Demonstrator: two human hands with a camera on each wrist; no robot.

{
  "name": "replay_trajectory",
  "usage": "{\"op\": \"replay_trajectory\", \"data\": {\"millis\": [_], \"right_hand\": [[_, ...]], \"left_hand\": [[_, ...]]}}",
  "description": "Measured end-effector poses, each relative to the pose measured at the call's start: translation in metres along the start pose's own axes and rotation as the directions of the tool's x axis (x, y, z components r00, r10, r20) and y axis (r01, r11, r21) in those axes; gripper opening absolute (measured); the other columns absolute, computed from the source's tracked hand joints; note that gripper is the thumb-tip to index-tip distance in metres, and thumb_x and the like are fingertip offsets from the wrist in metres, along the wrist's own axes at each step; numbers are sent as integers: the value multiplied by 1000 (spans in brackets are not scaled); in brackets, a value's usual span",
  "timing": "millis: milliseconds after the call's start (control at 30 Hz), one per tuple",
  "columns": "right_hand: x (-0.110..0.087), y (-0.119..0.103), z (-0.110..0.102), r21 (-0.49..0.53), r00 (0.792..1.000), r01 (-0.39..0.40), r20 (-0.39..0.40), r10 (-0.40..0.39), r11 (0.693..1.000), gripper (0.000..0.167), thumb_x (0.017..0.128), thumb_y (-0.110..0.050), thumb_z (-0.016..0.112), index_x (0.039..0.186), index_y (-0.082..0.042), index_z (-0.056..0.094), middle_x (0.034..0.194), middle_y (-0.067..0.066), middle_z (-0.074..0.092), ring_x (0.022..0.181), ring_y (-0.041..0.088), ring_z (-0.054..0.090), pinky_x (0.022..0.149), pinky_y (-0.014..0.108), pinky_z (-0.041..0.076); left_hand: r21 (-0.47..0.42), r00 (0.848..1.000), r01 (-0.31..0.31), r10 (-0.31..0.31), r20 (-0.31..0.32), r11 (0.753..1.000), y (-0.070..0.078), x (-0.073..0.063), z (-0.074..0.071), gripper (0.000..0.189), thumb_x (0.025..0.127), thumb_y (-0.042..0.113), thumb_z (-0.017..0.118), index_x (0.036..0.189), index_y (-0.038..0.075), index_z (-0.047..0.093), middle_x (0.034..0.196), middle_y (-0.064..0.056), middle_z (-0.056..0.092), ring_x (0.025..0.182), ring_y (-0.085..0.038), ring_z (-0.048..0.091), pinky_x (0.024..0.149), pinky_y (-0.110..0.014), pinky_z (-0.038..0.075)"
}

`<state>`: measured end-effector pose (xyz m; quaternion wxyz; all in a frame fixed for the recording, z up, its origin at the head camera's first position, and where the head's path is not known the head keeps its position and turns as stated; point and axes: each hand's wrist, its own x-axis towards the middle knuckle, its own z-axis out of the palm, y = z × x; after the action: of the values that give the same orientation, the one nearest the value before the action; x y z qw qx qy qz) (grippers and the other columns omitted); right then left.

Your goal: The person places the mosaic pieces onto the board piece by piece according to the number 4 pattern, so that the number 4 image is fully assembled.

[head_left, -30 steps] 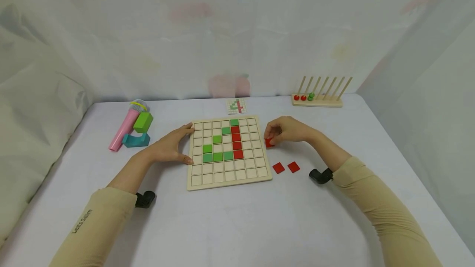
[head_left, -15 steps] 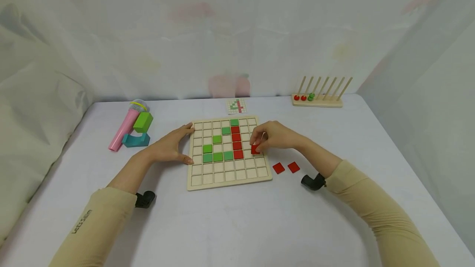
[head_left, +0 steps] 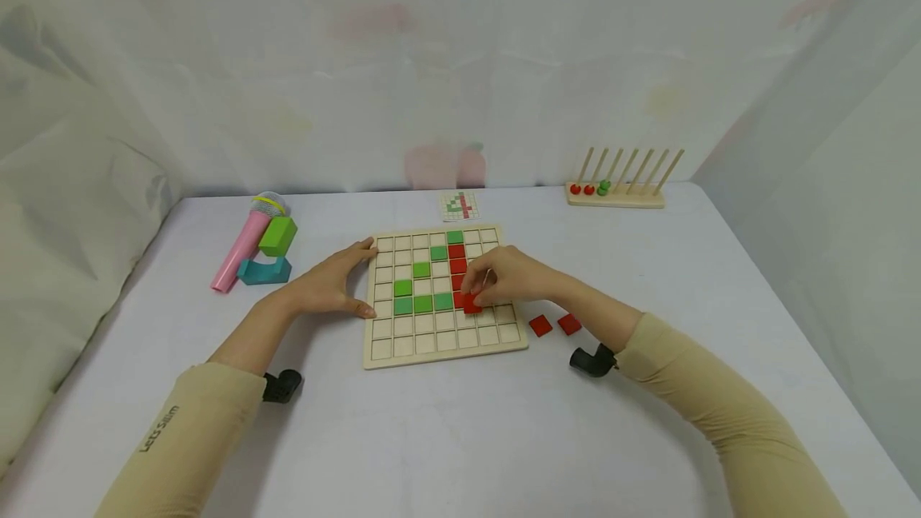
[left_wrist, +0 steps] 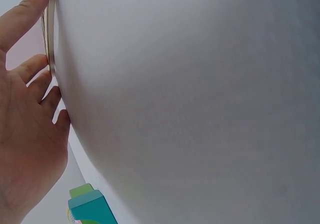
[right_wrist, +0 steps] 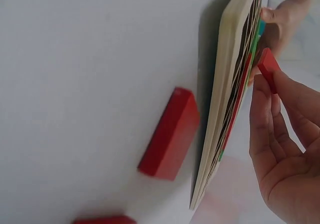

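Note:
A wooden grid board (head_left: pixel 446 357) lies mid-table, with green tiles (head_left: pixel 421 304) and a column of red tiles (head_left: pixel 456 250) set in its squares. My left hand (head_left: pixel 327 284) rests at the board's left edge, thumb and fingers spread and touching it. Between thumb and fingers, my right hand (head_left: pixel 514 274) pinches a red square tile (right_wrist: pixel 269 68). In the head view that tile overlaps the lower end of the red column; in the right wrist view it shows tilted above the board's surface.
Two loose red tiles (head_left: pixel 540 325) lie right of the board. Behind it is a small pattern card (head_left: pixel 459 205). A pegged bead rack (head_left: pixel 615 197) stands back right. Back left are a pink toy microphone (head_left: pixel 245 246), a green block (head_left: pixel 278 237) and a teal curved block (head_left: pixel 264 272).
My right hand has carried the red tile leftward from beside the board's right edge to over the bottom of the red column. The left hand stays put.

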<state>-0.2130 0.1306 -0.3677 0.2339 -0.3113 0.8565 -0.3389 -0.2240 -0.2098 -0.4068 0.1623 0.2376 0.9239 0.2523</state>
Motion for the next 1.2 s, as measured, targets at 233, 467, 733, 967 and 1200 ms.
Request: {"op": "replay_trajectory", "data": {"millis": [233, 467, 733, 967, 1200], "right_hand": [[5, -3, 8, -6, 999, 43, 16, -43, 999, 15, 85, -5, 73, 98, -12, 75, 94, 1, 74, 83, 8, 65, 75, 20, 56], [6, -5, 13, -27, 999, 37, 25, -36, 999, 14, 84, -4, 72, 95, -13, 75, 88, 0, 72, 80, 9, 62, 74, 19, 55], [5, -6, 16, -42, 998, 64, 21, -63, 997, 14, 82, -3, 72, 92, -12, 75, 86, 0, 72, 78, 6, 62, 72, 19, 55], [5, -7, 18, -66, 997, 76, 25, -75, 995, 13, 82, -4, 74, 92, -13, 75, 83, -1, 72, 77, 5, 62, 72, 17, 54], [6, -5, 19, -81, 997, 76, 16, -75, 994, 13, 82, -4, 75, 91, -14, 75, 83, -2, 72, 77, 4, 62, 73, 17, 54]], "left_hand": [[-1, 1000, 1, -1, 2, 1000, 0, 0, 0, 111, 69, 42, 87, 154, 0, 28, 167, -19, 13, 153, -45, 14, 123, -63, 16], [-3, 1000, 2, -2, 2, 1000, 0, 1, 0, 111, 69, 43, 87, 154, 1, 28, 167, -19, 13, 153, -45, 14, 123, -63, 16], [2, 1000, 11, -11, 3, 1000, 0, 0, 0, 112, 69, 44, 87, 154, 1, 27, 167, -19, 12, 153, -45, 13, 122, -64, 16], [8, 1000, 8, -8, -1, 1000, -3, 1, 1, 112, 68, 44, 87, 154, 1, 28, 167, -19, 14, 153, -45, 13, 122, -64, 16], [13, 1000, -2, 2, -7, 1000, -5, 2, 2, 113, 67, 44, 88, 153, 0, 29, 166, -20, 14, 153, -45, 13, 122, -64, 16]]}}
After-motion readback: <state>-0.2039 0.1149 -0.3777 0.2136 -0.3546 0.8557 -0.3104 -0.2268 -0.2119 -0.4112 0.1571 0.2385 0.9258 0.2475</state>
